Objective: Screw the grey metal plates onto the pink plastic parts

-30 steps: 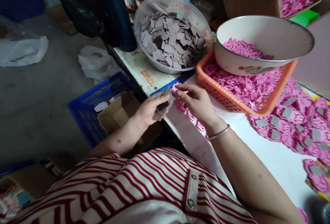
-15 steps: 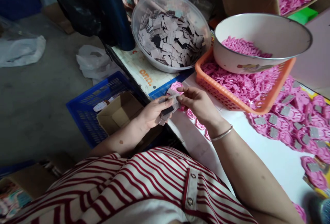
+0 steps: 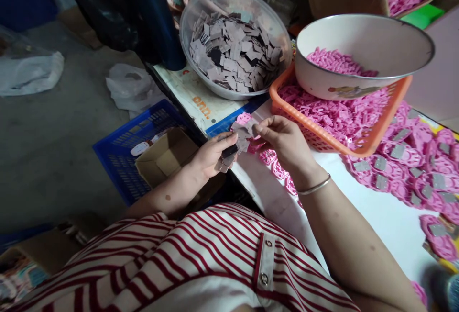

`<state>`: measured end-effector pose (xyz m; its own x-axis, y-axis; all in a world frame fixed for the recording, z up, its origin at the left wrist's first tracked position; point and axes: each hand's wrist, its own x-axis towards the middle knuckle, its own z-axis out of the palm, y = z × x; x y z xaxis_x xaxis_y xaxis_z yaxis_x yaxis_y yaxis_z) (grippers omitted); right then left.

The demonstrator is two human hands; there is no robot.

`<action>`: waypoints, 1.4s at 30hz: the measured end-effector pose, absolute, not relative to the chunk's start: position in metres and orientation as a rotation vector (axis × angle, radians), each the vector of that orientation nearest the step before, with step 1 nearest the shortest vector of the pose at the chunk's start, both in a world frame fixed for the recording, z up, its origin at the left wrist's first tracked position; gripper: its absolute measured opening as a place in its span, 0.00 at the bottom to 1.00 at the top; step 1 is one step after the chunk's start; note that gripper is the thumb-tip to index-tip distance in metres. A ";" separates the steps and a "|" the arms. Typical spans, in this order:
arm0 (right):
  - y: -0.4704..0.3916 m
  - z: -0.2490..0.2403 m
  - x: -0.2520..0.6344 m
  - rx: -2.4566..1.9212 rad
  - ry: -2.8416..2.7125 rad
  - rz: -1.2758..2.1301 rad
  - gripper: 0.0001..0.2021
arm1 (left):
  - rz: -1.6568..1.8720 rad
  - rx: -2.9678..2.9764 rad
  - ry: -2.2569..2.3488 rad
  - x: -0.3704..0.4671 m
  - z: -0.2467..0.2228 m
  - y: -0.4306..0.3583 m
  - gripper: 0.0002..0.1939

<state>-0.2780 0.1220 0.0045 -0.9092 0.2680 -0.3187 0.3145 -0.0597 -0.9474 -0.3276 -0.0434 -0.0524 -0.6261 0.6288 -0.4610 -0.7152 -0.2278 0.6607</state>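
Observation:
My left hand (image 3: 211, 155) is closed around a loose bunch of small flat grey pieces (image 3: 243, 136), one of them with a dark face. Just to its right, my right hand (image 3: 289, 144) pinches the edge of a grey piece (image 3: 254, 128) between thumb and fingertips. Beneath and beside the hands, a row of pink openwork plastic parts (image 3: 278, 170) runs along the near edge of the white tabletop (image 3: 267, 195). Many similar grey pieces (image 3: 234, 58) fill a clear plastic bowl (image 3: 201, 80) behind the hands.
An orange basket (image 3: 324, 145) of pink bits supports an enamel basin (image 3: 387, 39). Pink parts with grey plates (image 3: 398, 151) are heaped at right. A dark blue cylinder (image 3: 154, 20) stands at back left. Below the table edge is a blue crate (image 3: 116, 163) with a cardboard box (image 3: 165, 156).
My right hand has moved slightly right, away from my left, drawing a grey piece toward the edge of the bunch. My left hand stays nearly in place. More of the pink row shows.

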 end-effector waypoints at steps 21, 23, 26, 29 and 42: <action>0.122 0.003 -0.269 0.547 2.210 -2.043 0.26 | 1.908 -0.084 1.163 -0.324 -0.049 -0.039 0.20; 0.119 0.003 -0.268 0.560 2.182 -2.072 0.25 | 1.899 -0.074 1.149 -0.323 -0.049 -0.038 0.19; 0.116 -0.002 -0.265 0.678 2.250 -2.166 0.22 | 1.894 -0.078 1.123 -0.324 -0.049 -0.038 0.18; 0.119 -0.006 -0.257 0.549 2.774 -2.021 0.12 | 1.880 -0.094 1.080 -0.325 -0.049 -0.040 0.16; 0.151 0.002 -0.235 -0.401 3.115 -1.306 0.11 | 1.766 -0.026 0.925 -0.319 -0.049 -0.039 0.19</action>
